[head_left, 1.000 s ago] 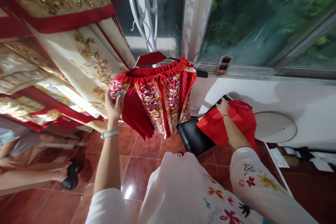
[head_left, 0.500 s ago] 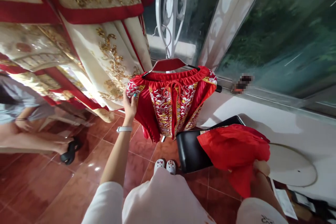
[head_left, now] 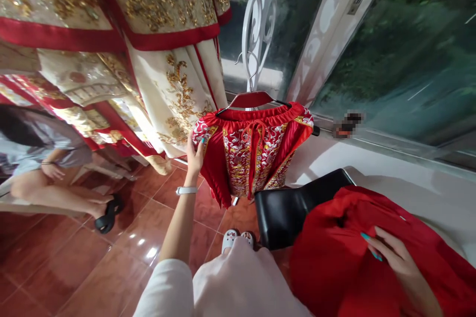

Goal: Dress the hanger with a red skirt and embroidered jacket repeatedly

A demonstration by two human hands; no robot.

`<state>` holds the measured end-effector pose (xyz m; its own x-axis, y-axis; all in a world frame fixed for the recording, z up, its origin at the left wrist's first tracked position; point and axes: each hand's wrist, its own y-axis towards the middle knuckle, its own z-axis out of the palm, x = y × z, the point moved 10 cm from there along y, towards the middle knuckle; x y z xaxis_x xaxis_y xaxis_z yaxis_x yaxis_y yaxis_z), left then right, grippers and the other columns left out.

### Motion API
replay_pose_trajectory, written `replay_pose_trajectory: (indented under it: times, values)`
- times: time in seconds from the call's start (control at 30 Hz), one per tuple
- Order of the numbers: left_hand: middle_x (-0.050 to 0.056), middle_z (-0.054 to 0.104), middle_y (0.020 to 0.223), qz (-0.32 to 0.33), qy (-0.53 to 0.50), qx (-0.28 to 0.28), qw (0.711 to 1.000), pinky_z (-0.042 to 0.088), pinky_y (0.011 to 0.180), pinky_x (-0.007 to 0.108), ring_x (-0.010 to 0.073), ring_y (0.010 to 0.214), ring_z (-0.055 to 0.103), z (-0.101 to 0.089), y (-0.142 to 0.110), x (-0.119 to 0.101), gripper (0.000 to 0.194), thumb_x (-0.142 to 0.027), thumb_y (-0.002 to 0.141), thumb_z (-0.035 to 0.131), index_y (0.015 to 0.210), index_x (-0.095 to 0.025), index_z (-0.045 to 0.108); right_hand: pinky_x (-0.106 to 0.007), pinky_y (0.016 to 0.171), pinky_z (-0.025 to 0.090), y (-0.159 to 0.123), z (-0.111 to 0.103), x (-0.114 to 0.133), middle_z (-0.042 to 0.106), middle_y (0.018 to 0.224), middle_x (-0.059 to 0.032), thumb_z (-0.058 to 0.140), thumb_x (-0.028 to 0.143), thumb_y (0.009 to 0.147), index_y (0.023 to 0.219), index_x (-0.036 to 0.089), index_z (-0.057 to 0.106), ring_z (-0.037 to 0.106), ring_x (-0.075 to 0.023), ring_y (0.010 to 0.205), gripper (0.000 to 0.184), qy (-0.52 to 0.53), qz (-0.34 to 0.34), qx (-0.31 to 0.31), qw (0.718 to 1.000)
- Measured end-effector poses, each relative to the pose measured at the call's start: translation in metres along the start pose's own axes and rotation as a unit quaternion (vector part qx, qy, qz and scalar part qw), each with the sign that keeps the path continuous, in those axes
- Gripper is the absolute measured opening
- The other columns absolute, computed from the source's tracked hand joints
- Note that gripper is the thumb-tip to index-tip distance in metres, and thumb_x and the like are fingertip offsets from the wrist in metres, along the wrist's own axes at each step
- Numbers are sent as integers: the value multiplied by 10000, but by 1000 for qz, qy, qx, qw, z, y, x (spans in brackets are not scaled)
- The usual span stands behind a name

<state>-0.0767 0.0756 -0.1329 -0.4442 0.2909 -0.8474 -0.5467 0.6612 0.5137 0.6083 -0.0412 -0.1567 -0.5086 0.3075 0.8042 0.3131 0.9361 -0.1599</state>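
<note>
A red embroidered skirt (head_left: 253, 153) hangs from a red hanger (head_left: 252, 100) hooked on a white scrolled rail (head_left: 260, 10). My left hand (head_left: 195, 155) pinches the skirt's left edge near the waistband. A plain red cloth (head_left: 357, 257) is bunched close in front of me at the lower right, over a black chair (head_left: 286, 213). My right hand (head_left: 390, 252) grips this cloth, fingers curled into the folds.
Cream and gold garments with red trim (head_left: 122, 34) hang at the left. Another person (head_left: 44, 163) sits at the far left, a black shoe (head_left: 107, 213) on the red tile floor (head_left: 74, 267). A window (head_left: 401, 49) and white ledge (head_left: 372, 158) lie to the right.
My right hand has pulled the red cloth off the chair and up toward me. The view has shifted left and up. My left hand stays on the skirt's edge.
</note>
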Motion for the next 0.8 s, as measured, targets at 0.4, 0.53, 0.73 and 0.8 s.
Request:
replay_pose_trajectory:
  times: [0.4, 0.53, 0.73, 0.8]
  values:
    - [216, 441, 1453, -240, -36, 59, 968, 358, 1187, 500, 343, 1395, 457, 34, -213, 53, 919, -447, 686, 768, 1444, -142, 349, -305, 648, 463, -105, 207, 137, 621, 695, -3, 927, 495, 427, 628, 201, 630, 574, -177, 679, 464, 326, -43, 369, 869]
    - [178, 597, 1334, -278, -126, 175, 936, 481, 1071, 523, 338, 1236, 596, 52, -219, 59, 869, -527, 616, 787, 1359, -197, 481, -292, 639, 435, -121, 223, 136, 561, 668, 18, 930, 536, 435, 613, 203, 577, 524, -149, 651, 517, 379, -58, 393, 836]
    - [120, 638, 1213, -146, -108, 120, 976, 516, 1030, 488, 291, 1107, 642, -12, -161, 21, 721, -484, 581, 811, 1202, -211, 570, -333, 712, 482, -113, 222, 117, 621, 772, -27, 863, 528, 593, 744, 206, 668, 571, -187, 731, 406, 262, -124, 411, 865]
    - [114, 626, 1223, -72, -74, 92, 990, 506, 1041, 470, 282, 1129, 634, -30, -152, -3, 670, -429, 634, 774, 1228, -205, 556, -355, 748, 504, -101, 218, 109, 652, 808, -41, 857, 499, 609, 795, 202, 713, 597, -210, 767, 379, 165, -127, 385, 899]
